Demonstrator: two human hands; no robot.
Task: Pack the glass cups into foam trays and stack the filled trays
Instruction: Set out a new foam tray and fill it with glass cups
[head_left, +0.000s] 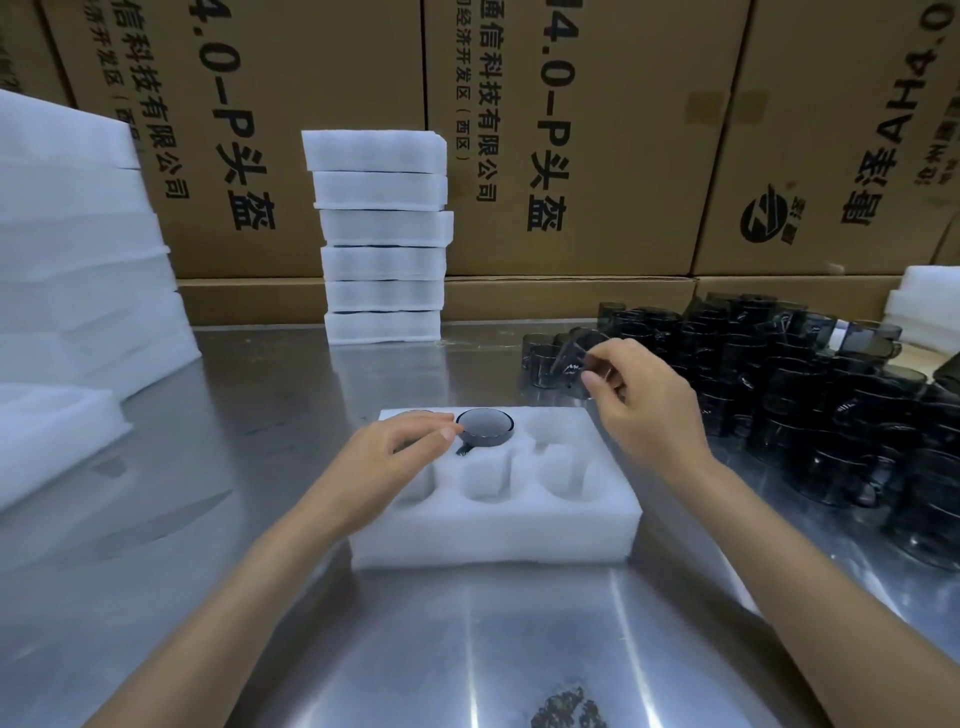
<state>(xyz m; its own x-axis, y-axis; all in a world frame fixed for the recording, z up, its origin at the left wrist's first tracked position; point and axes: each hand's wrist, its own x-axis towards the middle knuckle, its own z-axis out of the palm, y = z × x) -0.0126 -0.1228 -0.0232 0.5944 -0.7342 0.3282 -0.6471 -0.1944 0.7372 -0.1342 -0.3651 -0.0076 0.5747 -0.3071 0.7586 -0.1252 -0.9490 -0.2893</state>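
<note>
Foam tray (498, 525) on steel table (260, 597), six pockets; dark cup (485, 427) seated in back middle pocket, another under left hand (395, 449) in back left pocket. Left fingers loosely curled, tips touching cup rim. Right hand (641, 400) pinches cup (582, 364) at edge of dark cup pile (805, 395). Stack of filled trays (382, 236) behind. Cardboard boxes (571, 130) printed "4.0-P头盔", "科技有限公司", "(西区)". Foam stack (78, 249) left

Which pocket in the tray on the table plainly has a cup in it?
The back-row middle pocket: a dark glass cup sits in the foam tray there, beside the left hand. The right back pocket and the visible front pockets are empty.
</note>
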